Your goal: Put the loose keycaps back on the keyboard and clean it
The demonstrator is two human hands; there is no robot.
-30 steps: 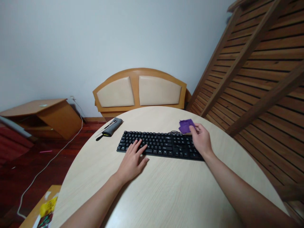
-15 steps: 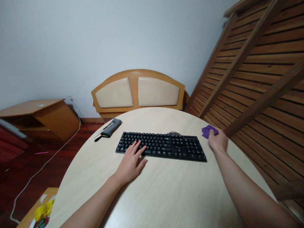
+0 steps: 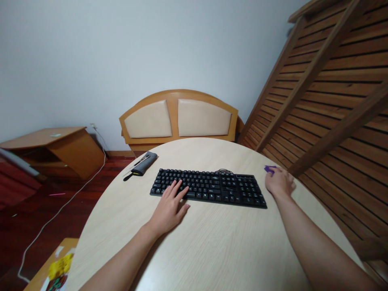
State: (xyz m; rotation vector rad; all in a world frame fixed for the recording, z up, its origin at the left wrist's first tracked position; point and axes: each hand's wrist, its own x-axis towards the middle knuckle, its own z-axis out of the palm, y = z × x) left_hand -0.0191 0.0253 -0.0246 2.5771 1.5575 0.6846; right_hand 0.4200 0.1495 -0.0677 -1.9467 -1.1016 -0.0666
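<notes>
A black keyboard [image 3: 209, 188] lies in the middle of the round pale table. My left hand [image 3: 172, 208] rests on its lower left keys, fingers spread, with the thumb on the table just in front. To the right of the keyboard, near the table's right edge, my right hand [image 3: 279, 182] is closed over a purple cloth [image 3: 269, 169]. Only a small part of the cloth shows past the thumb side; the fingers curl away and are partly hidden and slightly blurred. The keyboard's coiled cable [image 3: 224, 171] sits behind it.
At the table's [image 3: 206, 242] back left lies a dark grey pouch [image 3: 145, 163] with a thin metallic tool, perhaps tweezers, on top. A wooden headboard [image 3: 178, 117] stands behind, and a slatted wooden frame [image 3: 327, 121] leans close on the right. A white cord [image 3: 65, 204] crosses the floor.
My right hand has turned over the purple cloth, so less of the cloth shows now. My left hand stays on the keyboard. The whole view has shifted slightly.
</notes>
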